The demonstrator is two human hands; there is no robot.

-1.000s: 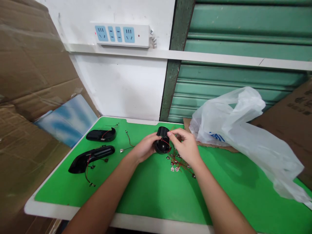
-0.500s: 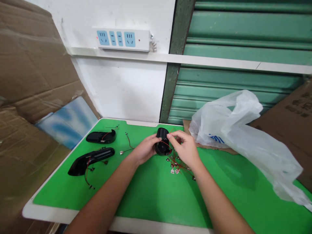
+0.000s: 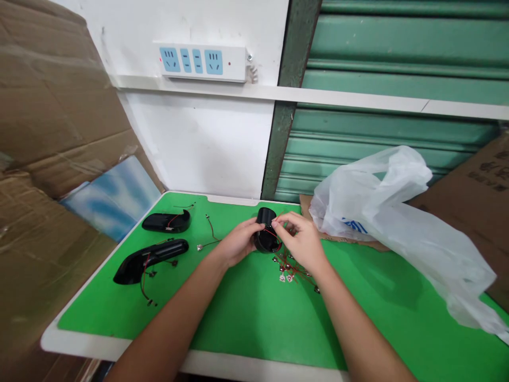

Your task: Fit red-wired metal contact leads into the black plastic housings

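1. The black shell (image 3: 265, 237) sits over the green mat (image 3: 254, 313), gripped at its side by the left hand (image 3: 237, 244); it looks light, rigid plastic.
2. The right hand (image 3: 303, 241) pinches its thin red wire (image 3: 271, 234), likely fragile.
3. Right of the shell, a plastic bag (image 3: 397, 223) bears blue print, unreadable.

Two housings (image 3: 153, 249) left on mat (image 3: 246, 313), bag (image 3: 397, 223) right, power strip (image 3: 202, 62) behind

We see a black round housing (image 3: 265, 237) tilted just above the counter (image 3: 254, 313), open end toward us, thin red wire (image 3: 271, 233) across it, at 12 o'clock.
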